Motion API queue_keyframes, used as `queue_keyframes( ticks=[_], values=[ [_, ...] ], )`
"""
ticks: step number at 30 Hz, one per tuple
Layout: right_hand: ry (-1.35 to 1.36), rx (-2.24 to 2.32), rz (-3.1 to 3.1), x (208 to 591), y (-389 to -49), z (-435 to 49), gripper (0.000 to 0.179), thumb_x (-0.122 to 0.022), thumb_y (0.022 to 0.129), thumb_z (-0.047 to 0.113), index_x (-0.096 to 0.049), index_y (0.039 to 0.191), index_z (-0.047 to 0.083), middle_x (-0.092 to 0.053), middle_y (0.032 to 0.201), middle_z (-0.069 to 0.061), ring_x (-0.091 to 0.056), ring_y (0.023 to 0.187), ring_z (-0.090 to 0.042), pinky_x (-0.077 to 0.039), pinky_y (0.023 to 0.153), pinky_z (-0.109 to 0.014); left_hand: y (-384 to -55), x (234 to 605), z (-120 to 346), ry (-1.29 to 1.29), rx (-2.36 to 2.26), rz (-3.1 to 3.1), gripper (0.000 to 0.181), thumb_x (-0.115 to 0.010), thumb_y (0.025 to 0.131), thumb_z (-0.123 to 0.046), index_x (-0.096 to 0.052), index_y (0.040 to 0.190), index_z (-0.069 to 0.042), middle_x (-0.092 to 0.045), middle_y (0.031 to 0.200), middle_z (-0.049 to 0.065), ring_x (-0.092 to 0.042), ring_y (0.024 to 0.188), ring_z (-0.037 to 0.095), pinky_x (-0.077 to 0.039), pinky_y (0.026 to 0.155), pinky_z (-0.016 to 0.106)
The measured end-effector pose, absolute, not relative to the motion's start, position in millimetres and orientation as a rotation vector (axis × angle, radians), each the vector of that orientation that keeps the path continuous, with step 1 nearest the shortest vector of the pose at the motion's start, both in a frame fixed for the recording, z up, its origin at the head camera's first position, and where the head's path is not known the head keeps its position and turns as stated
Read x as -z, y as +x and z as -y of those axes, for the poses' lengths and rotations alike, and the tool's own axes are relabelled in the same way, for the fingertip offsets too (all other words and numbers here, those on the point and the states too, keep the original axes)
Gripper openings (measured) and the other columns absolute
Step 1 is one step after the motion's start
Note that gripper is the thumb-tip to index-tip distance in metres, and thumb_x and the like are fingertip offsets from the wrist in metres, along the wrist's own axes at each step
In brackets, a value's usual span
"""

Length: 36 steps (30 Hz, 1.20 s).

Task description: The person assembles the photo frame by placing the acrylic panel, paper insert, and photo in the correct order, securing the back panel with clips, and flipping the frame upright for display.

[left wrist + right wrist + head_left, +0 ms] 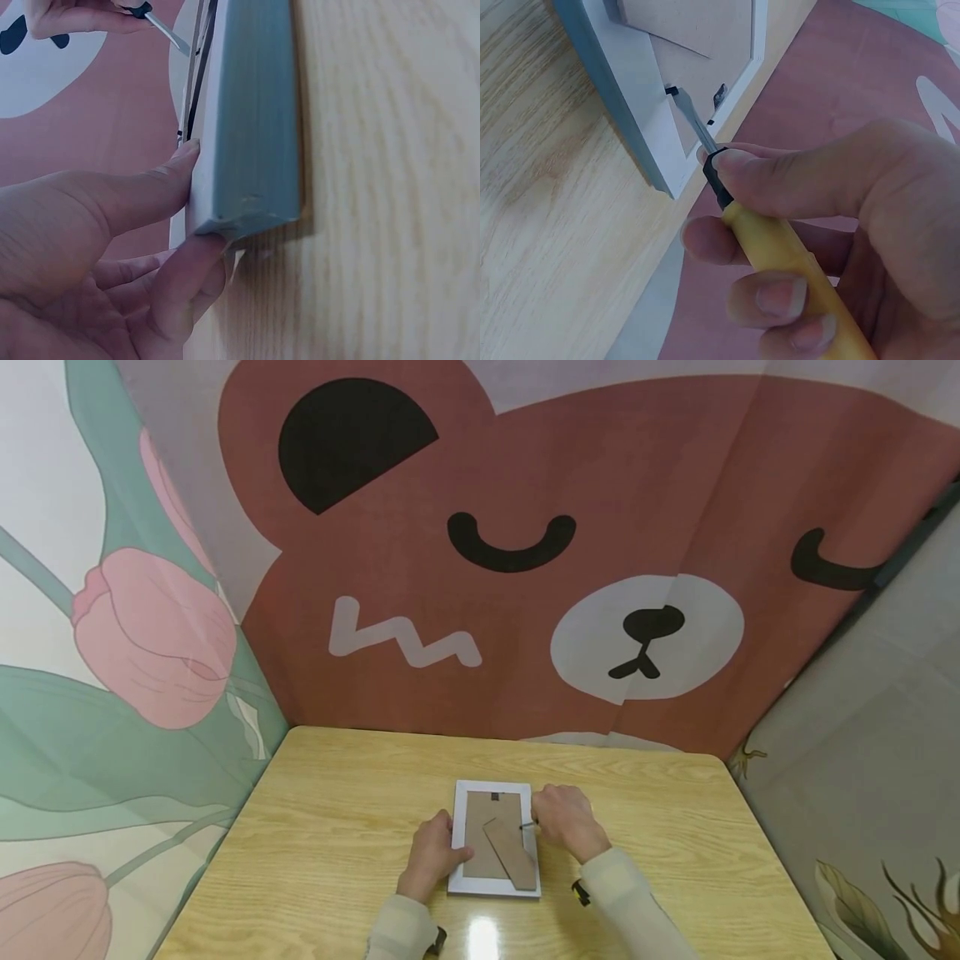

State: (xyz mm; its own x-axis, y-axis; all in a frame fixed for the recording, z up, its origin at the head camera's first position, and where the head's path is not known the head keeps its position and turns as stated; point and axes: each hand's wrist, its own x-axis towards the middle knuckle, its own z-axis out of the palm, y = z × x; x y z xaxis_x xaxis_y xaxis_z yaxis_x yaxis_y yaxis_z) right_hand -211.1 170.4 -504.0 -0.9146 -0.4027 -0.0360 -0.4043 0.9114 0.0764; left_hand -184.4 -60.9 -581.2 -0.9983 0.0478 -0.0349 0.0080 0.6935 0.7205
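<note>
The left arm (396, 930) and right arm (636, 908) reach forward, angled inward towards each other. The left hand (431, 853) pinches, left thumb (146, 196) opposite bent left fingers (187, 281). The right hand (567, 821) grips, right thumb (780, 182) stretched forward, right fingers (769, 298) curled.

- Yellow wood-grained table (330, 827), far corners rounded
- Reddish-brown cloth printed with a bear's face (637, 468), behind the table
- White cloth with pink tulips (157, 643), at left
- Greyish leaf-printed cloth (862, 718), at right
</note>
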Motion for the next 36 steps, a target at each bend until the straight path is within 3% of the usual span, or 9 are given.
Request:
queue_keyframes(
  ticks=[15, 19, 26, 36],
  values=[
    [-0.619, -0.225, -3.055, 501.7, -213.8, -163.1, 0.04, -0.074, 0.081, 0.001, -0.049, 0.055, 0.018, -0.055, 0.06, 0.002, -0.053, 0.057, -0.015, -0.052, 0.053, -0.038, -185.2, 582.4, 61.0, 0.059, -1.222, -2.845, 0.044, -0.093, 0.073, -0.015, -0.06, 0.098, 0.0, -0.064, 0.082, 0.009, -0.055, 0.074, 0.018, -0.048, 0.064, 0.032],
    [-0.611, -0.242, -3.059, 502.0, -214.6, -161.7, 0.039, -0.075, 0.08, 0.001, -0.05, 0.055, 0.018, -0.056, 0.061, 0.001, -0.055, 0.058, -0.016, -0.053, 0.053, -0.039, -185.7, 582.5, 61.5, 0.058, -1.217, -2.84, 0.044, -0.093, 0.074, -0.015, -0.059, 0.098, -0.001, -0.064, 0.082, 0.009, -0.055, 0.073, 0.018, -0.047, 0.064, 0.032],
    [-0.605, -0.236, -3.039, 502.0, -214.6, -160.0, 0.042, -0.073, 0.081, 0.0, -0.046, 0.055, 0.018, -0.047, 0.059, 0.004, -0.043, 0.056, -0.012, -0.047, 0.049, -0.033, -185.3, 581.3, 62.6, 0.066, -1.222, -2.839, 0.044, -0.093, 0.073, -0.015, -0.059, 0.097, 0.0, -0.063, 0.08, 0.009, -0.054, 0.072, 0.018, -0.046, 0.063, 0.031],
    [-0.59, -0.273, -3.04, 500.1, -213.6, -155.8, 0.038, -0.074, 0.081, 0.001, -0.049, 0.056, 0.017, -0.055, 0.062, 0.002, -0.05, 0.057, -0.013, -0.051, 0.05, -0.036, -182.9, 577.7, 62.1, 0.065, -1.218, -2.856, 0.045, -0.094, 0.073, -0.015, -0.058, 0.095, 0.0, -0.061, 0.078, 0.007, -0.052, 0.071, 0.018, -0.045, 0.062, 0.03]
  ],
)
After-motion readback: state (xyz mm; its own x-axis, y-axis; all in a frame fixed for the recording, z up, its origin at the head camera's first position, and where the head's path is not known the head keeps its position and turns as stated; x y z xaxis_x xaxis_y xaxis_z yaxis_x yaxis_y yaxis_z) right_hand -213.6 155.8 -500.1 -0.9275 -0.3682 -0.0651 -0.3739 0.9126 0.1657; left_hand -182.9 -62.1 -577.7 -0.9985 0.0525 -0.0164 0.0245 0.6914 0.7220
